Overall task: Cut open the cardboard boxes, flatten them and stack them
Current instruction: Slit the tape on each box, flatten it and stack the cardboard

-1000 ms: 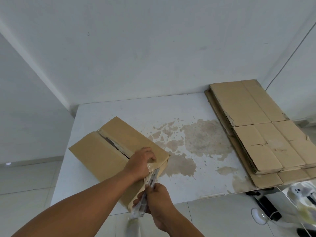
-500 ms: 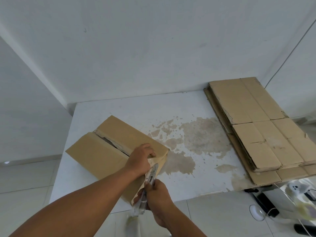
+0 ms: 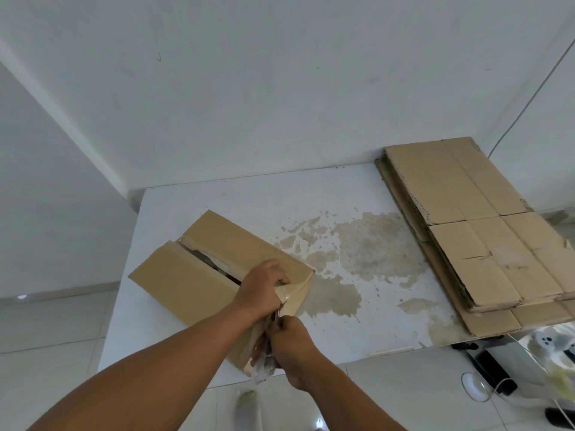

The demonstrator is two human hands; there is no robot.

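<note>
A person's right hand, nearest the camera, closes its fingers round a utility knife whose pale handle is blurred. The knife runs up from the fist to the near end of a cardboard box, just ahead of the knuckles. Directly beyond those fingers, the left hand grips the same end of the box, fingers curled on the top flap where glossy clear tape wrinkles over the corner.

The box is plain brown corrugated board, oblong. It lies at an angle on a smooth white table, with its near end at the table's front edge. Its two top flaps stand slightly parted, and a dark ragged slit runs away from the left hand's knuckles along the centre seam.

To the right of both hands, blotchy tan stains spread across the tabletop. Farther right and well apart from the fingers, a stack of flattened cardboard lies along the table's right side, its sheets creased into rectangular panels with rough edges showing in layers.

Beyond the table rises a matt white wall, with a thin cable running down it at far right. Pale floor tiles lie to the left of the forearms.
</note>
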